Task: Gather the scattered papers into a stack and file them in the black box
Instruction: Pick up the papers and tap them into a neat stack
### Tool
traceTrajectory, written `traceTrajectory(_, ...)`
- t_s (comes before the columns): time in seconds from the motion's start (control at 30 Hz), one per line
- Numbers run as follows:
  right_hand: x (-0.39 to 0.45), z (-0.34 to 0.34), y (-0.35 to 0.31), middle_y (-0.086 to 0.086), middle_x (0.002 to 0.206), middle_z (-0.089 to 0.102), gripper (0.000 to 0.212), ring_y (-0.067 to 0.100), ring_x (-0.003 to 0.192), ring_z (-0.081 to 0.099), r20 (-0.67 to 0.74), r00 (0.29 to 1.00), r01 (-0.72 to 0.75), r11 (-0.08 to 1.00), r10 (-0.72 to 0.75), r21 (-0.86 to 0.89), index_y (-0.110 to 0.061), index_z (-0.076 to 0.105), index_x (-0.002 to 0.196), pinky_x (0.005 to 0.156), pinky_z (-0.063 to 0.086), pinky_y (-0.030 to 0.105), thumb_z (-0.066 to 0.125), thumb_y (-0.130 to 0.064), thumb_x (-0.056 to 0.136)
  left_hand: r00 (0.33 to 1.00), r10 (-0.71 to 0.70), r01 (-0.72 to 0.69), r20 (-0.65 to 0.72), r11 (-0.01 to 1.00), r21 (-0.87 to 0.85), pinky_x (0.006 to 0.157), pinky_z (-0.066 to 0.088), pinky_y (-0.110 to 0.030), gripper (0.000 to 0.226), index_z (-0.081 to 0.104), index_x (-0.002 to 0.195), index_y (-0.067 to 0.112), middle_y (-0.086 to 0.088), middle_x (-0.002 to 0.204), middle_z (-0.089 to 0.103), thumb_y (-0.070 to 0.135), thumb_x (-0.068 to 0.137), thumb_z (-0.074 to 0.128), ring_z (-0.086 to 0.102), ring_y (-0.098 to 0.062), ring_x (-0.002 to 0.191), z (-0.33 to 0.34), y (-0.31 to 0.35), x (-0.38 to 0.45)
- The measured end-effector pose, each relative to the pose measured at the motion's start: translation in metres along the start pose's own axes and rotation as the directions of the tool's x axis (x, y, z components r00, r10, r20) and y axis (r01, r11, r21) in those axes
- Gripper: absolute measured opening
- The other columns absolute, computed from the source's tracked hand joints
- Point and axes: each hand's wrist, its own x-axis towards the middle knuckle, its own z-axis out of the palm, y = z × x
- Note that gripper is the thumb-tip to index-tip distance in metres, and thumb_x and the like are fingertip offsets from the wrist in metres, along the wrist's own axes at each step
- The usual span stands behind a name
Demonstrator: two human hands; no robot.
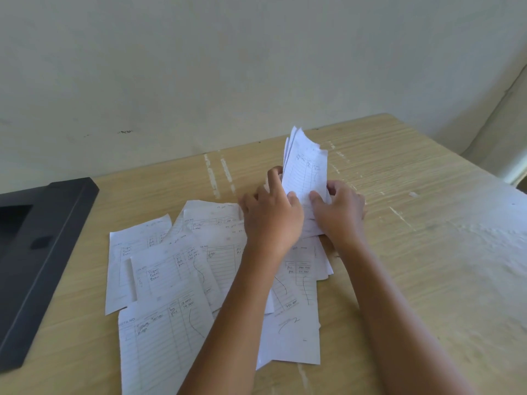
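the scattered papers lie nearest, lined receipt slips with handwriting, overlapping one another in a loose spread from the near edge of the bench toward its middle. two bare forearms reach over them. the left hand and the right hand meet just past the spread, each gripping a side of a small stack of papers held nearly upright, its lower edge hidden behind the hands and its ragged top edge pointing at the far edge of the bench. the fingers of the left hand curl round the stack's left side; the right thumb presses its front face. the black box sits at the left edge of the bench, well apart from the hands, with a recessed panel on top.
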Motion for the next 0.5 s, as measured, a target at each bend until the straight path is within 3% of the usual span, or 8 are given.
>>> traceTrajectory(0.13,-0.001,0.001,0.004,-0.001,0.084,0.073,0.016,0.033,0.093,0.062,-0.045,0.997,0.066,0.998,-0.066,0.007,-0.019,0.071,0.089,0.083,0.052,0.049,0.063,-0.029,0.08,1.0,-0.004,0.008,-0.021,0.981,0.193,0.116,0.021,-0.054,0.05,0.024,0.151,0.02,-0.025,0.132,0.052,0.03,0.104,0.039,0.043,-0.044,0.127,0.01,0.008,-0.009)
traceTrajectory(0.27,0.002,-0.001,0.003,0.001,0.073,0.072,0.012,0.03,0.081,0.067,-0.013,1.0,0.015,0.998,-0.015,0.06,-0.016,0.071,0.081,0.077,0.055,0.049,0.067,-0.026,0.078,0.995,0.04,-0.02,-0.089,0.977,0.212,0.112,0.028,-0.052,0.051,0.027,0.151,0.018,-0.023,0.121,0.06,0.024,0.103,0.041,0.052,-0.043,0.117,0.013,0.008,-0.007)
traceTrajectory(0.37,0.004,-0.001,0.001,-0.006,0.079,0.074,0.01,0.027,0.09,0.068,0.026,0.999,-0.027,0.996,0.025,0.081,-0.023,0.07,0.086,0.084,0.054,0.048,0.067,-0.029,0.078,0.996,0.044,-0.03,-0.076,0.985,0.171,0.11,0.033,-0.053,0.047,0.025,0.149,0.017,-0.02,0.12,0.064,0.026,0.105,0.038,0.055,-0.045,0.115,0.008,0.003,-0.001)
traceTrajectory(0.5,0.003,0.001,-0.003,-0.008,0.09,0.073,0.019,0.03,0.107,0.061,0.039,0.997,-0.065,0.995,0.063,0.07,-0.03,0.07,0.096,0.095,0.047,0.05,0.066,-0.034,0.078,0.997,0.062,-0.066,-0.054,0.995,-0.077,0.104,0.038,-0.048,0.043,0.031,0.146,0.017,-0.013,0.129,0.064,0.019,0.104,0.043,0.056,-0.039,0.114,0.0,0.003,0.002)
